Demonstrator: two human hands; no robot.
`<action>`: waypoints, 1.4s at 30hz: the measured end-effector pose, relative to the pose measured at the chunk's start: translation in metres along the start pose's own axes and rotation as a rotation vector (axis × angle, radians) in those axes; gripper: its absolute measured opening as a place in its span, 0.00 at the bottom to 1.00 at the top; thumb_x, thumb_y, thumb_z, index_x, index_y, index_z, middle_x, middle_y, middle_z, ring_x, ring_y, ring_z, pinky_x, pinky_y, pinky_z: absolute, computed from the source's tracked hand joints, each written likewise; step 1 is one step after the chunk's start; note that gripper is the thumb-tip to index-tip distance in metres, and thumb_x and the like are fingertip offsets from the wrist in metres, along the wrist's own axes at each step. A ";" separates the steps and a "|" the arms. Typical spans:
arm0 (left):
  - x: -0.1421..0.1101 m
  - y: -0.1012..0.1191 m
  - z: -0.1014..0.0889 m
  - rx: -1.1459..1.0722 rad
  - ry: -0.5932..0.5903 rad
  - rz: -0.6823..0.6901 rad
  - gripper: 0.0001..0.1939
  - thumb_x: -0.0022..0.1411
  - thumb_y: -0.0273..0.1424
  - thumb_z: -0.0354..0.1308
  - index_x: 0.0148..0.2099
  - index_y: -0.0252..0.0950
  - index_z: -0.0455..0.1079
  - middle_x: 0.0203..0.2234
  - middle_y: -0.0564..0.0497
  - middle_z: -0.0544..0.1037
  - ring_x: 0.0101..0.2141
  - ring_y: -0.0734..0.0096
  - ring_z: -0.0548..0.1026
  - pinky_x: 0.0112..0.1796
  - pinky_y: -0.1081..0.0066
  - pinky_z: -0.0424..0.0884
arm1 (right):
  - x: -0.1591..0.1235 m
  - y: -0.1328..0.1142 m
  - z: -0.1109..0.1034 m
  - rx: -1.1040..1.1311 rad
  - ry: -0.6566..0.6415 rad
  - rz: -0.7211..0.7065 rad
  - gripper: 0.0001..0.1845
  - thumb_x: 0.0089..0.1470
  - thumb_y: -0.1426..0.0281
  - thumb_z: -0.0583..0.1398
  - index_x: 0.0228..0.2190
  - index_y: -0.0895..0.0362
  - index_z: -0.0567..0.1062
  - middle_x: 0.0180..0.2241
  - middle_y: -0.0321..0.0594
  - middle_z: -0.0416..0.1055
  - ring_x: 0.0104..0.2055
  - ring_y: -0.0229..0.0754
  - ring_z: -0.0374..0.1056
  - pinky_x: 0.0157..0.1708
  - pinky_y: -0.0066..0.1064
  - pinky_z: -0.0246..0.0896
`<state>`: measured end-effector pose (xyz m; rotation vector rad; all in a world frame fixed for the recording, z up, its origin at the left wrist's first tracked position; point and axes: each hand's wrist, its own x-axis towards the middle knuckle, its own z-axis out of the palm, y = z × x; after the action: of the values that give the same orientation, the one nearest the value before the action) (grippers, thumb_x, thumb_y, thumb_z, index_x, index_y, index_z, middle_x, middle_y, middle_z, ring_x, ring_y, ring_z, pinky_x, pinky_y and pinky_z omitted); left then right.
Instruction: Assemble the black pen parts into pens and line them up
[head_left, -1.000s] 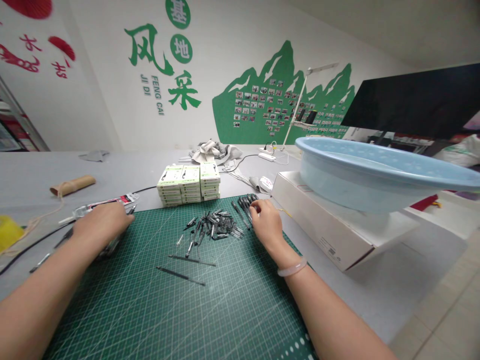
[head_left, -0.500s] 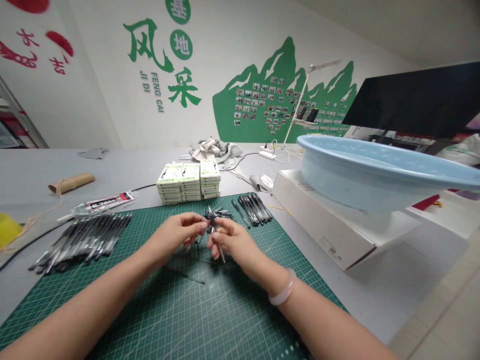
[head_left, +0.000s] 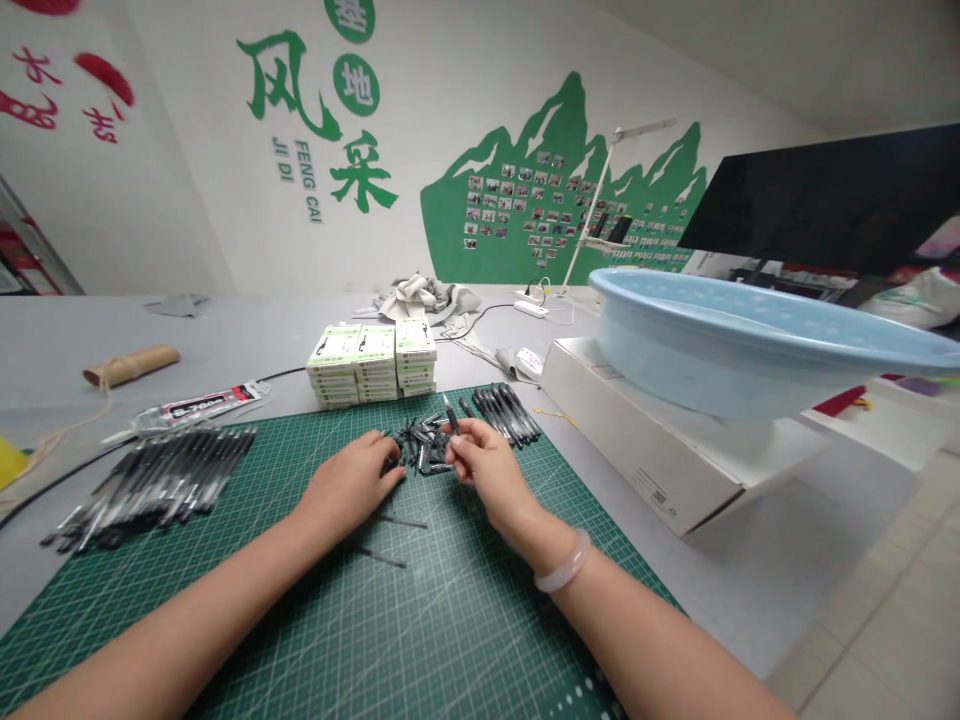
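Observation:
My right hand (head_left: 486, 468) pinches a small black pen part (head_left: 450, 413) and holds it upright over the green cutting mat (head_left: 465, 620). My left hand (head_left: 352, 485) lies knuckles-up on the mat, its fingertips at a heap of small black pen parts (head_left: 420, 446); its fingers curl down and I cannot see what is under them. Two thin dark refills (head_left: 390, 556) lie on the mat just below the left hand. A row of black pens (head_left: 506, 411) sits beyond my right hand. A big pile of black pens (head_left: 154, 482) lies at the mat's left edge.
Stacked white-and-green boxes (head_left: 373, 362) stand behind the mat. A light blue basin (head_left: 750, 345) rests on a white carton (head_left: 645, 450) at right. A glue tube (head_left: 195, 407), a black cable, a cardboard roll (head_left: 131, 364) and cloth (head_left: 424, 297) lie on the grey table.
My hands were together mid-mat with a pen part half a second ago. Now they have parted: the left dropped to the heap, the right moved toward the pen row holding a part.

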<state>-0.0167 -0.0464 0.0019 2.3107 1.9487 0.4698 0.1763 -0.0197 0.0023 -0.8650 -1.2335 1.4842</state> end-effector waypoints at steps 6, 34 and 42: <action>0.000 0.001 0.002 -0.034 0.018 -0.006 0.07 0.61 0.34 0.53 0.36 0.39 0.71 0.35 0.49 0.73 0.33 0.63 0.72 0.31 0.68 0.61 | 0.002 0.002 -0.003 -0.026 0.007 -0.003 0.14 0.47 0.65 0.59 0.36 0.59 0.70 0.21 0.30 0.65 0.19 0.30 0.54 0.18 0.23 0.43; 0.005 -0.005 -0.013 -1.712 -0.011 -0.292 0.08 0.54 0.25 0.66 0.38 0.34 0.73 0.29 0.52 0.72 0.29 0.77 0.71 0.26 0.81 0.71 | -0.007 0.006 0.004 -0.455 -0.219 -0.090 0.10 0.55 0.71 0.58 0.37 0.57 0.79 0.21 0.32 0.68 0.25 0.34 0.60 0.27 0.26 0.52; -0.002 0.010 -0.013 -1.498 0.055 -0.161 0.10 0.54 0.32 0.67 0.38 0.37 0.74 0.29 0.52 0.74 0.29 0.72 0.72 0.25 0.76 0.71 | -0.009 0.006 0.008 -0.306 -0.258 -0.020 0.10 0.56 0.66 0.57 0.32 0.58 0.78 0.19 0.32 0.67 0.20 0.32 0.54 0.22 0.25 0.47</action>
<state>-0.0112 -0.0522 0.0168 1.1226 0.9891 1.3332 0.1696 -0.0310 -0.0027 -0.8741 -1.6881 1.4442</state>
